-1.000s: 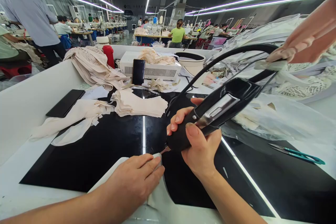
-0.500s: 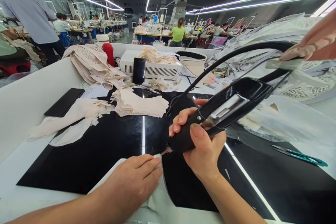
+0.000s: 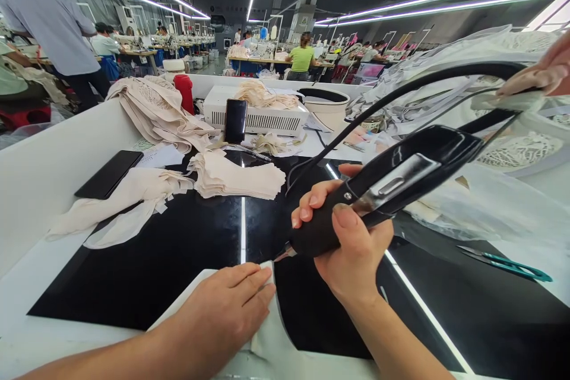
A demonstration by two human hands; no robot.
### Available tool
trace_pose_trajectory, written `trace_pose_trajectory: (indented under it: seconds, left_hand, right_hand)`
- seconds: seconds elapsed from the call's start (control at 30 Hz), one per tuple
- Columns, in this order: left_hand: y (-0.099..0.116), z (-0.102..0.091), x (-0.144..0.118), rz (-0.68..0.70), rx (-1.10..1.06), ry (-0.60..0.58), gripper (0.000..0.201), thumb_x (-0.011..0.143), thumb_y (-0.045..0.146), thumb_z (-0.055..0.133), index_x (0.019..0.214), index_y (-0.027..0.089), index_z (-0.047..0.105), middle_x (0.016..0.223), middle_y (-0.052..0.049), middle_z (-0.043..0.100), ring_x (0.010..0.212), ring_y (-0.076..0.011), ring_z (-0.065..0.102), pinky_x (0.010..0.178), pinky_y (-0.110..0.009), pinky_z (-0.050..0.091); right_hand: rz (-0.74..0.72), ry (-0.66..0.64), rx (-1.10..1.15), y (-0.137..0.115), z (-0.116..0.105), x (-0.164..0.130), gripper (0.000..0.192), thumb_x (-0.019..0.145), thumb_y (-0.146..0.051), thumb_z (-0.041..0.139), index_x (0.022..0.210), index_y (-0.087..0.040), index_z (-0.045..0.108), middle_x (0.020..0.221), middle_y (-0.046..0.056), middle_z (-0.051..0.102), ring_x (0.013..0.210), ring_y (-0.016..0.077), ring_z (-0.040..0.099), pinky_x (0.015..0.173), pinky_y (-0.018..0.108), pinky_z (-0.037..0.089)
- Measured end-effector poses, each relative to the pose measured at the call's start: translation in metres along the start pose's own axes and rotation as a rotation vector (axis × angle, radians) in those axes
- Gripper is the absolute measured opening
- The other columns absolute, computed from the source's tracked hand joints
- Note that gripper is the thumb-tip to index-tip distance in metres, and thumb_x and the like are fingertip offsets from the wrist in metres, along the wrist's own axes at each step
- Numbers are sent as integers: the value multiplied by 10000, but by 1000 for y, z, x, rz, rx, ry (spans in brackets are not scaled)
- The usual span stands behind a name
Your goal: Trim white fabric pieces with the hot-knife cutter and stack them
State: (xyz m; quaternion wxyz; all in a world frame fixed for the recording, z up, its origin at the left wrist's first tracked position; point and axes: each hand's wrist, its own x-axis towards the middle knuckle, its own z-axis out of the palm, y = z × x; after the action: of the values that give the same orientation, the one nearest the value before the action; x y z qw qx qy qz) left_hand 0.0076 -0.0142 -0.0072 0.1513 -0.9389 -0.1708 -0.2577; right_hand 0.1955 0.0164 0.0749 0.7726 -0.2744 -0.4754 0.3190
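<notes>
My right hand (image 3: pixel 351 249) is wrapped round a black corded hand tool (image 3: pixel 396 172) with a silver lever plate on its side. Its narrow metal tip (image 3: pixel 285 253) points down and left, close to the corner of a white fabric piece (image 3: pixel 278 320); whether they touch I cannot tell. My left hand (image 3: pixel 227 309) lies over that piece at the near edge of the black board, fingers together on its corner, thumb hidden. At upper right another person's hand (image 3: pixel 545 71) is at the tool's cable (image 3: pixel 423 77), with something pale beneath the fingers.
Stacked cream fabric pieces (image 3: pixel 238 175) lie on the black board (image 3: pixel 178 273), with more cloth (image 3: pixel 133 196) and a black flat case (image 3: pixel 110 173) to their left. Teal-handled snips (image 3: pixel 507 262) lie at right. Behind are a phone (image 3: pixel 236 120), a vented white box (image 3: pixel 271 122) and heaped fabric (image 3: pixel 151 104).
The tool and my right hand have shifted slightly right, showing more of the metal tip. The other person's hand and the cable have also moved right. My left hand stays nearly still.
</notes>
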Motion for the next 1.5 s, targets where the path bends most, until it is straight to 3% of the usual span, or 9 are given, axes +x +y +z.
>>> trace_pose_trajectory:
  seconds: [0.27,0.43,0.77,1.17,1.5]
  left_hand:
    - [1,-3,7,-28,-4,101,287,1161,120,503,1153,100,789,1166,-56,844,1133,-146,770,1110,-254,558]
    - [1,-2,5,-28,-11,102,240,1125,85,554,1146,103,792,1193,-57,837,1161,-158,762,1126,-269,552]
    - [1,1,3,12,29,46,212,1096,73,589,1130,114,794,1240,-87,819,1189,-173,745,1127,-277,548]
    - [4,0,2,-89,-76,69,223,1104,67,559,1185,113,762,1229,-83,822,1139,-176,763,1009,-271,610]
    - [3,2,0,-47,-37,-9,175,1102,92,614,1213,106,748,1233,-69,822,1194,-155,755,1126,-268,558]
  right_hand:
    - [22,-15,20,0,1,-2,356,839,-433,943,1008,-271,675,790,-65,681,605,122,650,514,247,586]
    - [32,-17,28,2,1,-4,413,845,-423,943,1150,-302,692,796,-68,702,606,122,650,527,248,592]
    - [38,-15,15,1,3,-4,442,845,-418,938,1168,-297,662,779,-67,674,607,138,645,518,266,576]
    - [35,-19,-56,4,3,-7,445,863,-448,916,1166,-299,627,790,-62,675,596,145,651,521,285,592]
    - [45,-21,-42,3,7,-7,445,845,-442,931,1152,-297,643,788,-64,671,586,133,635,520,271,585]
